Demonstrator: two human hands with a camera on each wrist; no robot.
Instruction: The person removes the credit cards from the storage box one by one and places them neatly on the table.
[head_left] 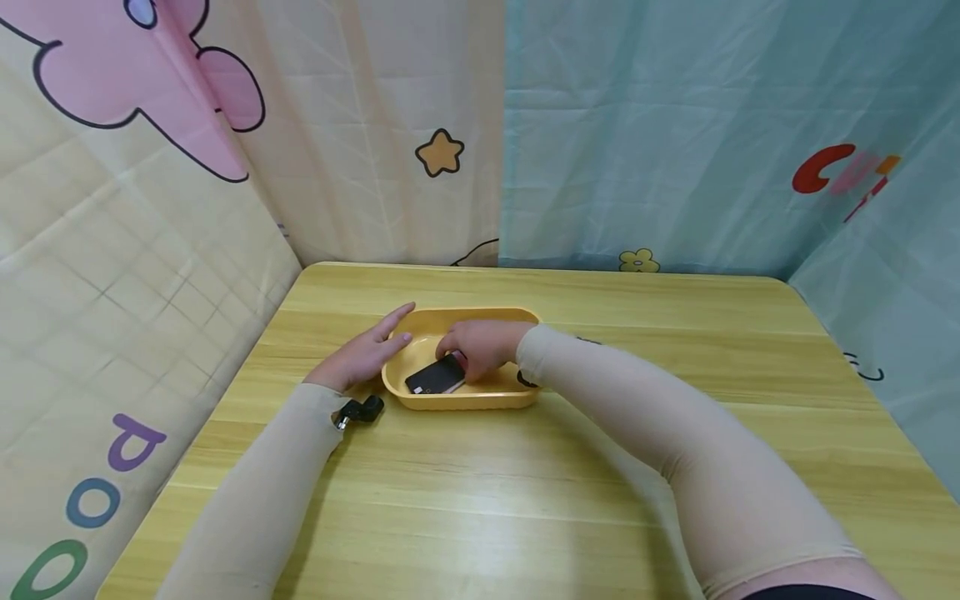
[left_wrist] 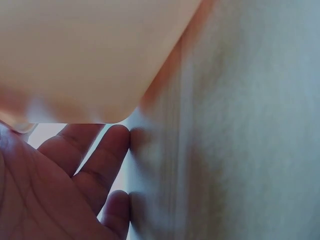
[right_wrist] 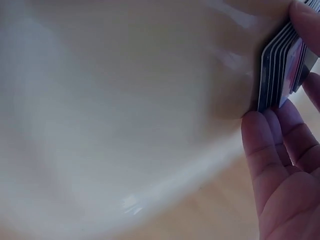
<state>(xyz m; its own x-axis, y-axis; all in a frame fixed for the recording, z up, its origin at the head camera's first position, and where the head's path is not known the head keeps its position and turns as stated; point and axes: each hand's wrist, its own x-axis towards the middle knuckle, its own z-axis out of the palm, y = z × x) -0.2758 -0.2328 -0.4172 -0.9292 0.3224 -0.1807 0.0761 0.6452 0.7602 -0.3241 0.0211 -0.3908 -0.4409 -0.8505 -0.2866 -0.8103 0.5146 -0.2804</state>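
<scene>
A yellow plastic basket with rounded corners stands on the table. My right hand reaches down into it and pinches a stack of cards between thumb and fingers. Thin and round-cornered, the cards are slightly fanned; dark faces and a bit of pink show in the head view. At the basket's left end is my left hand, its thumb by the rim. In the left wrist view its fingers are extended and loosely spread, close to the basket's outer wall.
The wooden table extends around the basket on every side. A small black wrist camera sticks out from the left sleeve near the basket. Printed curtains hang behind the table and along both sides.
</scene>
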